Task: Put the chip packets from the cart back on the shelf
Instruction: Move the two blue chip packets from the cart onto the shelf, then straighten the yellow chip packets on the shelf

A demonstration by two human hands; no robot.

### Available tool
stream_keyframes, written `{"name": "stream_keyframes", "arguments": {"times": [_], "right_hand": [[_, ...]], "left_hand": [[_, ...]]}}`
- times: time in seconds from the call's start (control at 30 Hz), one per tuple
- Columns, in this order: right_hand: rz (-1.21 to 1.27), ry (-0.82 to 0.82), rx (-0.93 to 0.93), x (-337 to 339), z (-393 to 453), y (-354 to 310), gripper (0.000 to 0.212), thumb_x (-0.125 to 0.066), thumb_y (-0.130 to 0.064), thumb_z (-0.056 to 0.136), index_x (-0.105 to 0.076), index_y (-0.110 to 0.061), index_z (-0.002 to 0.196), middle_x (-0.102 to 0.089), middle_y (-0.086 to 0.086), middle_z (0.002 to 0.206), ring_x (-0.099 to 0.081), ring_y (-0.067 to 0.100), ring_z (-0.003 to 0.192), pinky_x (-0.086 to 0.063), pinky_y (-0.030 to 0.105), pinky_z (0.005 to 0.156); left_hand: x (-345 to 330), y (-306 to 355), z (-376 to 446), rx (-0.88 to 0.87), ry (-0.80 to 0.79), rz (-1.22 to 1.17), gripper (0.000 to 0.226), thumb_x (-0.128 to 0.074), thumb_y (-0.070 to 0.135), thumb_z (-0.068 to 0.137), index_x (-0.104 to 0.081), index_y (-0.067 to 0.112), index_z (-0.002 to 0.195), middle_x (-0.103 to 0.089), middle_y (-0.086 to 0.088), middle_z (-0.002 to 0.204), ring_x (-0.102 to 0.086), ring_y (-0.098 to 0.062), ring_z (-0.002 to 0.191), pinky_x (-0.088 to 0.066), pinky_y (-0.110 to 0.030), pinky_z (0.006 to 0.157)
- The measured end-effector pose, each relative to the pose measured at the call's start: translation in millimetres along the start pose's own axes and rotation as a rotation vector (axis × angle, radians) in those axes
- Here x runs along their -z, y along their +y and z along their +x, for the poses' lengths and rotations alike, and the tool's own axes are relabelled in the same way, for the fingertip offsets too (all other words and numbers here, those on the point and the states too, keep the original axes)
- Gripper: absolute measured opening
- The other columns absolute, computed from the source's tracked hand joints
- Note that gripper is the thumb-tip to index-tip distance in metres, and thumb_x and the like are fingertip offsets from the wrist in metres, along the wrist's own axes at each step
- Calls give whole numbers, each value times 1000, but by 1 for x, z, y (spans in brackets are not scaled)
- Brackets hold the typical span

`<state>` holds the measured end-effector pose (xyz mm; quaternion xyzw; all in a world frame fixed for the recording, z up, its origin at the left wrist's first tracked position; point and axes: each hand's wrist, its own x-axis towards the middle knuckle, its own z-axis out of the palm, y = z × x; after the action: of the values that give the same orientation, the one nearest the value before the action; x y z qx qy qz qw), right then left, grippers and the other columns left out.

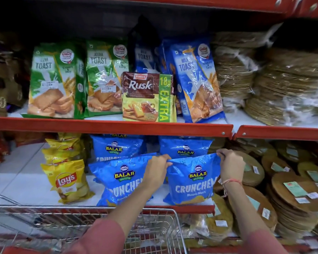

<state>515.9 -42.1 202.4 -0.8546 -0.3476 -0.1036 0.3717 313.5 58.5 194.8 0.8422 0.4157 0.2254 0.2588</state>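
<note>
The packet (pixel 192 178) in both hands is blue with white and yellow words. Left of the left hand (pixel 157 166) sit yellow packets (pixel 67 180). The shelf edge (pixel 108 126) above is red.

Dusty-pink sleeves (pixel 106 235), thread bracelet (pixel 230 182) on right wrist

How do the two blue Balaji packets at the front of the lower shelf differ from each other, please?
The right front packet is pinched at both top corners, by the left hand and the right hand; the left front packet is held by neither. The right front packet shows its whole front, while the left arm covers the left front packet's right edge. Both are blue Balaji Crunchem packets standing at the shelf's front edge.
</note>
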Motion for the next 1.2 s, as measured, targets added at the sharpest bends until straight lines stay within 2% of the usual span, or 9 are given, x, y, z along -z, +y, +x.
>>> {"name": "stream_keyframes", "arguments": {"times": [0.23, 0.37, 0.47, 0.63, 0.77, 0.83, 0.97, 1.07, 1.2], "right_hand": [[-49, -122, 46, -12, 2, 0, 18, -57, -3, 89, -68, -2, 103, -70, 25, 101, -61, 42, 97, -53, 46, 80], [-34, 8, 243, -18, -25, -27, 20, -61, -7, 89, -64, -1, 107, -68, 19, 104, -57, 37, 102, -52, 45, 86], [102, 35, 339, -25, -52, -70, 18, -63, -7, 88, -66, -6, 106, -70, 13, 100, -61, 33, 97, -49, 36, 87], [272, -65, 460, -38, -95, -155, 15, -65, -7, 87, -70, -10, 100, -73, 8, 96, -65, 28, 91, -41, 23, 87], [321, -172, 614, -58, -127, -226, 11, -69, -7, 84, -73, -10, 94, -75, 7, 89, -68, 26, 85, -46, 26, 82], [267, -304, 670, -76, -137, -259, 13, -67, -9, 85, -73, -10, 97, -75, 9, 92, -67, 28, 90, -49, 31, 81], [-92, -638, 726, -122, -146, -318, 29, -52, -17, 93, -60, -14, 120, -65, 14, 119, -56, 30, 113, -48, 40, 95], [-336, -714, 774, -147, -151, -348, 29, -48, -9, 93, -56, -7, 121, -61, 20, 120, -56, 36, 114, -48, 45, 93], [-419, -803, 679, -169, -154, -361, 26, -45, -2, 93, -55, 1, 117, -60, 27, 118, -56, 42, 113, -48, 50, 91]], "left_hand": [[5, -2, 12, -45, -41, 59, 27, -54, 13, 94, -59, 5, 119, -67, -19, 116, -63, -34, 104, -53, -44, 87], [30, -19, -6, -77, 32, -69, 29, -57, 14, 92, -59, 9, 120, -67, -11, 119, -62, -27, 108, -51, -41, 93], [57, -38, -23, -93, 97, -150, 25, -61, 16, 90, -64, 9, 114, -72, -10, 109, -66, -23, 102, -52, -38, 92], [114, -85, -50, -125, 186, -163, 19, -67, 19, 86, -70, 10, 101, -77, -5, 100, -71, -16, 90, -51, -25, 85], [169, -149, -71, -56, 314, -93, 14, -70, 17, 83, -73, 10, 95, -77, -4, 97, -72, -18, 85, -47, -20, 79], [194, -184, -78, 17, 345, -40, 17, -69, 16, 84, -72, 10, 99, -76, -7, 101, -72, -22, 86, -49, -27, 81], [227, -241, -77, 177, 229, 156, 29, -64, 19, 88, -62, 14, 117, -66, -12, 119, -61, -31, 110, -50, -41, 86], [236, -266, -68, 223, 73, 250, 35, -58, 21, 91, -54, 15, 126, -57, -12, 129, -55, -31, 118, -51, -45, 91], [236, -285, -63, 225, -57, 361, 37, -61, 13, 89, -54, 15, 125, -59, -11, 128, -58, -31, 115, -52, -43, 89]]}}
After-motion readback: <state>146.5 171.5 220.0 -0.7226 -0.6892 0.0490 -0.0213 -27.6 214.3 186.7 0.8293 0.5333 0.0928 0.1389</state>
